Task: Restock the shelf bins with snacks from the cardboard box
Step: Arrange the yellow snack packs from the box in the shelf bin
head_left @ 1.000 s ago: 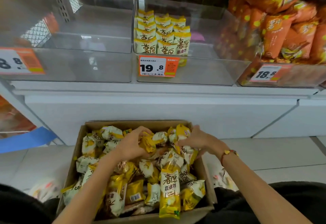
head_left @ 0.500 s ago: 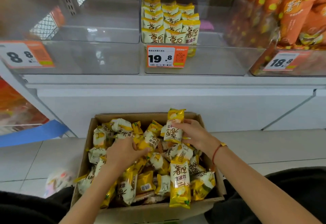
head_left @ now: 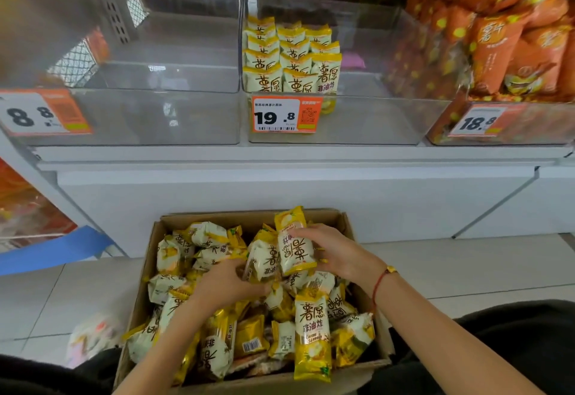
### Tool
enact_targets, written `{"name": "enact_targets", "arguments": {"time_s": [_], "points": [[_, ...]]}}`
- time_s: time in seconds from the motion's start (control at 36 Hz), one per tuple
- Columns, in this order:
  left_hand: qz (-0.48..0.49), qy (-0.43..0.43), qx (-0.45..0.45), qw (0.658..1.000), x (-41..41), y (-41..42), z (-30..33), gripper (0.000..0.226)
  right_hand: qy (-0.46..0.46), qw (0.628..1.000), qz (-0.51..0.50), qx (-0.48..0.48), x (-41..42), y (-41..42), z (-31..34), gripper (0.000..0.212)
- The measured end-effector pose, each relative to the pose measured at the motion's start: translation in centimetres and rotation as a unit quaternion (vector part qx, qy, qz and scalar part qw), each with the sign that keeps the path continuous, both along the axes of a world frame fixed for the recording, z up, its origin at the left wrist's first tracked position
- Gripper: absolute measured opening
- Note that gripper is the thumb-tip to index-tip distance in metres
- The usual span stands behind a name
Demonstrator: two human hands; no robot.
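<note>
White shelving with clear shelf bins [head_left: 336, 121] stands above and beyond both grips. One yellow snack packet [head_left: 294, 244] is held upright in the right hand [head_left: 337, 254]; another packet [head_left: 261, 259] is pinched by the left hand [head_left: 224, 284], over the cardboard box [head_left: 149, 273]. Packets are best gathered label-forward, then carried to the half-filled middle bin.

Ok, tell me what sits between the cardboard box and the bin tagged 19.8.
Head view: only the shelf's white base panel and ledge separate the cardboard box from the 19.8 bin.
</note>
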State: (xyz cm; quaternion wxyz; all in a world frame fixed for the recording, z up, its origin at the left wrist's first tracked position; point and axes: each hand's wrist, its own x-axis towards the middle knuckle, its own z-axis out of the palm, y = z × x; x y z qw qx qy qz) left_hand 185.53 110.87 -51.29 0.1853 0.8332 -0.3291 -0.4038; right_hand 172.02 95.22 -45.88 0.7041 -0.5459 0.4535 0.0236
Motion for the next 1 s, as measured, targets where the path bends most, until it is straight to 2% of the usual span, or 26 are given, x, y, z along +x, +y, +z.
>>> {"name": "enact_targets", "arguments": {"time_s": [0.06,0.14,0.31,0.39,0.53,0.64,0.69,0.75,0.81,0.86,0.94,1.0], "points": [[0.02,0.084,-0.067,0.994,0.6,0.2,1.6,0.041,-0.005,0.998,0.021,-0.06,-0.1,-0.6,0.9,0.048],[0.043,0.145,-0.143,0.978,0.6,0.5,4.4,0.032,-0.024,0.992,0.028,-0.123,-0.5,-1.3,3.3,0.049],[0.135,0.264,-0.258,0.92,-0.2,0.3,8.5,0.047,-0.108,0.99,-0.022,-0.091,-1.6,-2.0,8.1,0.042],[0.116,0.313,-0.29,0.897,-0.1,-0.8,10.4,0.073,-0.137,0.986,-0.018,-0.094,-1.9,-1.9,10.4,0.042],[0.072,0.241,-0.332,0.909,0.0,-4.5,15.4,0.088,-0.226,0.969,-0.018,-0.098,-1.7,-2.0,13.2,0.053],[0.025,0.173,-0.378,0.909,0.3,-8.0,19.2,0.059,-0.29,0.946,-0.032,-0.14,-1.0,-3.2,16.3,0.05],[0.052,0.162,-0.397,0.902,0.9,-10.5,20.8,0.052,-0.311,0.937,-0.039,-0.155,-0.5,-4.4,18.0,0.045],[0.083,0.177,-0.414,0.889,1.6,-12.1,22.2,0.051,-0.313,0.932,-0.05,-0.176,0.0,-5.9,19.7,0.037],[0.068,0.173,-0.416,0.89,2.1,-13.6,23.5,0.053,-0.308,0.93,-0.055,-0.192,0.2,-7.6,20.8,0.034],[0.009,0.103,-0.398,0.911,2.3,-14.6,24.9,0.049,-0.306,0.926,-0.054,-0.212,0.3,-9.2,21.3,0.033],[-0.03,0.021,-0.42,0.907,3.1,-15.9,25.3,0.047,-0.29,0.919,-0.061,-0.26,0.4,-11.3,20.7,0.029],[-0.059,-0.028,-0.433,0.899,3.6,-17.3,25.2,0.058,-0.277,0.907,-0.083,-0.306,0.7,-12.3,20.0,0.026]]}}
